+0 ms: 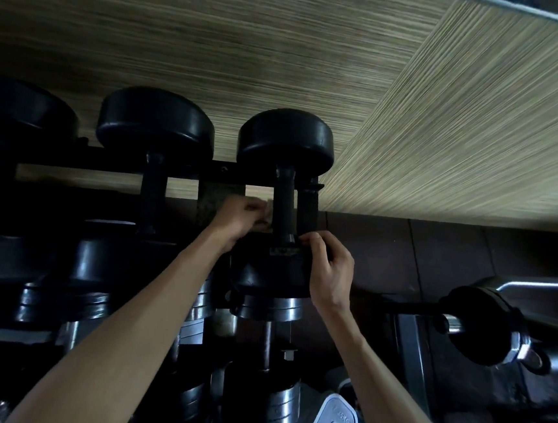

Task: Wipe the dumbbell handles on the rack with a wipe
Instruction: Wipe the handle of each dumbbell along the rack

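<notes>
Left hand [240, 219]: is pinching the pale wipe [268, 214] (blurred) just left of the handle [284, 208].
Right hand [326, 269]: is curling around the near head [271, 268] of the rightmost dumbbell.
Rack [187, 169]: is carrying this dumbbell.

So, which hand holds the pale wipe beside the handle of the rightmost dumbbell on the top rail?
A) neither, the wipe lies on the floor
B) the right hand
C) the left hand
C: the left hand pinches the pale wipe just left of the dumbbell handle, while the right hand rests on the near dumbbell head.
</notes>
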A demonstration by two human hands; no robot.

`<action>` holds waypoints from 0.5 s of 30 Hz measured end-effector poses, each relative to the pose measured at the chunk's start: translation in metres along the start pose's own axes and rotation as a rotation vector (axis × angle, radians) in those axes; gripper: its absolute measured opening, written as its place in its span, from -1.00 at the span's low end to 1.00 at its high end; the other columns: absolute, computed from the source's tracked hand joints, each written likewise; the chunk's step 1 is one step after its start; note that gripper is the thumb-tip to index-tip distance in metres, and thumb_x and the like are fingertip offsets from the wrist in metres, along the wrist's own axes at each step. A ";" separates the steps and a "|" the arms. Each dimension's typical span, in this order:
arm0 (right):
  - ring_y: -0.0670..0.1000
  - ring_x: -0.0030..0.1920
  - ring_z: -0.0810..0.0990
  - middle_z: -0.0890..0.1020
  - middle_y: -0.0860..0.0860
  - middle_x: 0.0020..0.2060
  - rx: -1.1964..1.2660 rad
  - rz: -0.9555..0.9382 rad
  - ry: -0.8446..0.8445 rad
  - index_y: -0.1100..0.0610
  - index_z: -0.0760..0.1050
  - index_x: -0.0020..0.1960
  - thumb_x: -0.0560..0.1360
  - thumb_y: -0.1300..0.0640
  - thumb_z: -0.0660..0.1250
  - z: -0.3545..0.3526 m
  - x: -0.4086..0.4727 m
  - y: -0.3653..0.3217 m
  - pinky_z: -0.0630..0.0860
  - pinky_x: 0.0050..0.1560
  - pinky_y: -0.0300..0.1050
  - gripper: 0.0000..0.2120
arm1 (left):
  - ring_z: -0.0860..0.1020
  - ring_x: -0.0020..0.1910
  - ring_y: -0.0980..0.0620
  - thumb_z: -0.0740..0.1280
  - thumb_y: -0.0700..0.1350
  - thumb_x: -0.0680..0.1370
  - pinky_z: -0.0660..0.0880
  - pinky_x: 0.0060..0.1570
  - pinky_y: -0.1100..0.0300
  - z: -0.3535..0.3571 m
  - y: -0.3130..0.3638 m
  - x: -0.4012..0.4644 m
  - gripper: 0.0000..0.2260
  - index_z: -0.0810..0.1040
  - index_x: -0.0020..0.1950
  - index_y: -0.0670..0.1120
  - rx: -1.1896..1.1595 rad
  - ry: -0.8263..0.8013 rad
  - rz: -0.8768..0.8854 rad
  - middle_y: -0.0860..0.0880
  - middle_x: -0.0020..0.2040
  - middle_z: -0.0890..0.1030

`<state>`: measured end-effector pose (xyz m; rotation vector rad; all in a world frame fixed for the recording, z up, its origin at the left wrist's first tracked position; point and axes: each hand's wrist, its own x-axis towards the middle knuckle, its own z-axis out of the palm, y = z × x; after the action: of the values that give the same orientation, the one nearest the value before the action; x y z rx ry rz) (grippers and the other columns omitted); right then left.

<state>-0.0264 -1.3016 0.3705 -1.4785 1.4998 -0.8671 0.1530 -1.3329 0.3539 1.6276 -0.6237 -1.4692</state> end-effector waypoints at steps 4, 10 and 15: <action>0.02 -0.14 0.64 0.68 -0.05 -0.24 -0.007 -0.009 0.007 0.01 0.63 -0.16 0.59 0.04 0.20 0.001 0.000 0.002 0.56 -0.08 0.22 -0.73 | 0.57 -0.19 0.09 0.29 -0.35 0.60 0.58 -0.27 0.39 0.006 0.016 0.029 -0.89 0.59 0.04 -0.22 -0.275 0.088 -0.017 -0.07 -0.16 0.59; 0.02 -0.17 0.65 0.68 -0.03 -0.26 0.018 0.001 0.023 0.03 0.63 -0.16 0.58 0.04 0.20 0.000 0.000 0.001 0.57 -0.11 0.22 -0.73 | 0.63 -0.29 0.17 0.26 -0.38 0.59 0.58 -0.23 0.40 -0.006 -0.005 0.006 -0.81 0.56 -0.14 -0.18 -0.106 -0.132 -0.086 0.01 -0.29 0.65; 0.03 -0.15 0.65 0.68 -0.03 -0.24 0.019 0.001 0.019 0.01 0.63 -0.16 0.57 0.02 0.19 0.000 0.000 0.002 0.56 -0.08 0.24 -0.73 | 0.58 -0.22 0.05 0.29 -0.43 0.56 0.60 -0.27 0.37 -0.008 0.001 0.008 -0.80 0.55 -0.18 -0.18 -0.028 -0.076 -0.074 -0.11 -0.20 0.58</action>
<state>-0.0269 -1.3015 0.3686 -1.4594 1.5021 -0.8942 0.1627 -1.3377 0.3497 1.5944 -0.5877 -1.5931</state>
